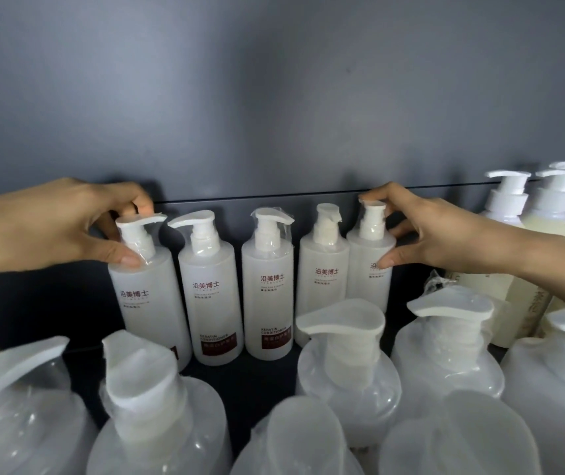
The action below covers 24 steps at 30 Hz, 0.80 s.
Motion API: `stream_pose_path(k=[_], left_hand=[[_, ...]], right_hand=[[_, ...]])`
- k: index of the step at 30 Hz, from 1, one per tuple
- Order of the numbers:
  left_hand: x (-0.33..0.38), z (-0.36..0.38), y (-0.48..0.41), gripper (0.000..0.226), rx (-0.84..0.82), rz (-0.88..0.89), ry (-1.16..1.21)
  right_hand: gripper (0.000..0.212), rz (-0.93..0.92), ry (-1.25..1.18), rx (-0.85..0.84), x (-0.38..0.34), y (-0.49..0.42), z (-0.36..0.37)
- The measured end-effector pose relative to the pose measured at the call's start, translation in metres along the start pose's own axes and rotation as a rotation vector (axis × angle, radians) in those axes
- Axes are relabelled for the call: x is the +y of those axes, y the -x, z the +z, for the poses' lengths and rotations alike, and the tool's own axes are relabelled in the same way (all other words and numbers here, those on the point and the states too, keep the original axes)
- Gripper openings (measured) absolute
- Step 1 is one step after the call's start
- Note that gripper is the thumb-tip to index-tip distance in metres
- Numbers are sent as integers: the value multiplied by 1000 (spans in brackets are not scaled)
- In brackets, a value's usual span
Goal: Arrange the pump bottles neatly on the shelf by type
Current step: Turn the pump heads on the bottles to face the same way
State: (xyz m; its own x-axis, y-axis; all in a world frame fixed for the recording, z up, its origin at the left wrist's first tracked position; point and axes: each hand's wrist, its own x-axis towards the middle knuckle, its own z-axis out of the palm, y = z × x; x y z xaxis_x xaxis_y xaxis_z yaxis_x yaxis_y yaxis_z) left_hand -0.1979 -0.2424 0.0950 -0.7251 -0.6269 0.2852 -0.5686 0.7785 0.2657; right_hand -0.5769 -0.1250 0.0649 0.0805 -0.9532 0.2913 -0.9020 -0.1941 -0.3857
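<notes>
Nearest us, big bottles (342,378) in clear wrap are standing across the front of the shelf (250,382), their white pumps blurring at the bottom of the view.

Behind them we are holding one bottle in each hand. Our left hand (68,228) is gripping the leftmost bottle (147,303) at its pump. The thumb is pressing on the front of the shoulder and the fingers (140,204) are curling behind the pump head. Our right hand (438,234) is pinching the rightmost bottle (370,269) in much the same way, with the forefinger lying over the pump top and the thumb pressing on the shoulder.

Both bottles are standing upright on the shelf, at the two ends of a row of five white conditioner bottles. Three middle bottles (267,303) are standing between them with their labels facing us and their spouts pointing different ways. The rightmost bottle is sitting just beside the fourth one and a little behind it.

Further right, past our right wrist, taller cream bottles (548,221) are standing close together. A grey wall (274,97) is rising behind the whole row.
</notes>
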Motion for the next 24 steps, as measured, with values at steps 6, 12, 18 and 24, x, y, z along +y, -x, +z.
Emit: stream_pose_path(k=[6,12,18,24], left_hand=[[3,-5,4,67,-50,20,-8],[20,-3,8,70,-32,115,-93],[42,1,-7,69,-12,138,-202],[60,22,-20,73,-90,117,-508]], right_hand=[[85,7,176,-146,-6,-1,-17],[96,-128,250,-63,-36,1,-19],[92,-208,406,-138,-61,-10,-3],[79,-153,569,-151,-69,-21,16]])
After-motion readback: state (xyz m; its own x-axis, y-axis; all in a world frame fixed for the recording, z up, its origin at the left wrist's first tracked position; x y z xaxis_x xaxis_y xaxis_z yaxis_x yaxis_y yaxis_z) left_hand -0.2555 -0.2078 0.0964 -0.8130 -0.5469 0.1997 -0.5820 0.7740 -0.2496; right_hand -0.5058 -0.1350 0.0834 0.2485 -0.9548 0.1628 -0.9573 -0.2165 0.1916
